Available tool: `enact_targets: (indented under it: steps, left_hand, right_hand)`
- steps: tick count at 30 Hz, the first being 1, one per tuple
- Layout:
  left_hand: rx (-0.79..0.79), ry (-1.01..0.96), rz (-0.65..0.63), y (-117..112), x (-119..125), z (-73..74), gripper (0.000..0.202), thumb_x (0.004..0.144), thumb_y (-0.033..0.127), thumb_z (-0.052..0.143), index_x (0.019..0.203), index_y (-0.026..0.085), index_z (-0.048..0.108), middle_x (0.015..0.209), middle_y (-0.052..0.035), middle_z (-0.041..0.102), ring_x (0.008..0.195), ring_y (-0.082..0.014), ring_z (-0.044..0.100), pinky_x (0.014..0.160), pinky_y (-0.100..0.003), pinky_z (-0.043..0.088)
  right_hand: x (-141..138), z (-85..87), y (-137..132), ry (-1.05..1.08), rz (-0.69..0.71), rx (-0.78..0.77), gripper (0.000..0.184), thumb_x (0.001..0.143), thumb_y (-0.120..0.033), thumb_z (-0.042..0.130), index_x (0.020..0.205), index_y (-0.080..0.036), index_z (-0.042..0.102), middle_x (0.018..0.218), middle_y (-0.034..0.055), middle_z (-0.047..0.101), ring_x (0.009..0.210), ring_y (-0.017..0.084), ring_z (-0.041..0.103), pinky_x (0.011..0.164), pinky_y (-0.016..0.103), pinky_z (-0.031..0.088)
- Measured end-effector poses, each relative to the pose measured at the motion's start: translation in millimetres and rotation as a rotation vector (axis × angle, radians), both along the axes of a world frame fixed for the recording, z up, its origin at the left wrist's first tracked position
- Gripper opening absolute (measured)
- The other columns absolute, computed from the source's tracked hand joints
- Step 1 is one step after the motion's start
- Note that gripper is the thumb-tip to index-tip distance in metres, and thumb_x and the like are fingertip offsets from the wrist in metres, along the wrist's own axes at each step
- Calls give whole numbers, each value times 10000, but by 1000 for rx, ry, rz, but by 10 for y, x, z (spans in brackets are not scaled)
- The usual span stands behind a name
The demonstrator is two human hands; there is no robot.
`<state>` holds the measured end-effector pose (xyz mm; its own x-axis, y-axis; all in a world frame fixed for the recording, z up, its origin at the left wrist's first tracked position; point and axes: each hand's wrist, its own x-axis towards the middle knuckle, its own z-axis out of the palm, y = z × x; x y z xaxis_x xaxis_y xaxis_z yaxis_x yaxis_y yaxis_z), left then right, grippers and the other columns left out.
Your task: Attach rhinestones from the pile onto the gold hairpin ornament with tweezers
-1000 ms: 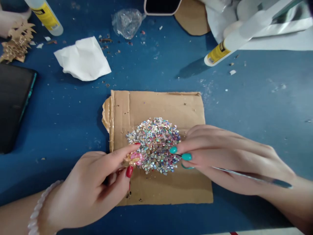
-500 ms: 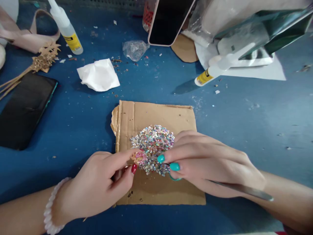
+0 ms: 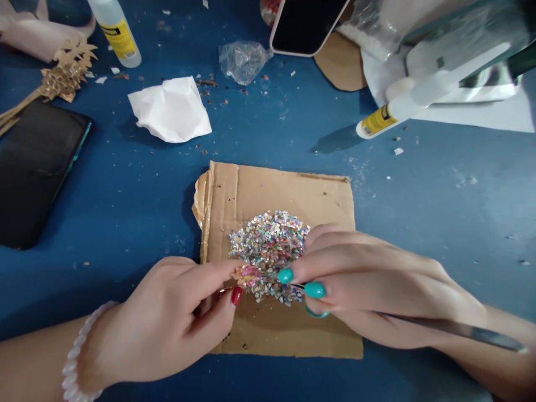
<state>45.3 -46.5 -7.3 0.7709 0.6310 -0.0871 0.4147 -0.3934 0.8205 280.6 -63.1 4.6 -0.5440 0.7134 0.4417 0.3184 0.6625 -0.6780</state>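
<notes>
My left hand (image 3: 180, 318) pinches a small pink and gold ornament (image 3: 248, 276) between thumb and forefinger. My right hand (image 3: 368, 285) is closed on metal tweezers (image 3: 456, 329), whose back end sticks out past the wrist. The tips of the tweezers meet or nearly meet the right side of the ornament; I cannot tell whether they grip a piece. Beneath both hands lies a pile of shiny multicoloured rhinestones (image 3: 272, 234) on a piece of cardboard (image 3: 293, 190). My fingers hide part of the ornament and of the pile.
A glue bottle (image 3: 119, 36) stands at the back left and another glue bottle (image 3: 379, 120) at the right. White crumpled paper (image 3: 171, 111), a clear plastic bag (image 3: 243, 61), a black phone (image 3: 42, 173), a propped phone (image 3: 307, 25) and golden stems (image 3: 62, 75) lie around the cardboard.
The view has shifted a little, so the things at the back sit higher in it. Both hands keep their holds over the pile, and the tweezers' back end has swung slightly outward.
</notes>
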Motion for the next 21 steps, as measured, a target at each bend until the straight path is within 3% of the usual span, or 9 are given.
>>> enact_targets:
  steps: [5, 12, 21]
  left_hand:
    - [29, 21, 2, -20, -15, 5, 137, 887, 143, 417, 961, 205, 514, 578, 73, 614, 495, -119, 574, 501, -249, 403]
    - [-6, 25, -10, -9, 0, 31, 118, 895, 141, 403, 884, 200, 505, 576, 66, 617, 490, -119, 573, 508, -252, 395]
    - [-3, 18, -27, -5, -18, 21, 115, 881, 129, 406, 883, 207, 490, 589, 64, 620, 502, -121, 580, 510, -247, 400]
  right_hand:
    - [3, -6, -36, 3, -4, -46, 94, 847, -43, 562, 849, -113, 625, 892, 82, 712, 826, 110, 657, 826, 298, 554]
    - [-26, -49, -68, 77, -43, -105, 67, 840, -59, 590, 820, -115, 620, 893, 47, 711, 783, 85, 639, 771, 264, 543]
    - [-29, -11, -87, -6, -73, -128, 92, 860, -91, 571, 814, -145, 629, 888, 10, 718, 779, 79, 645, 759, 226, 555]
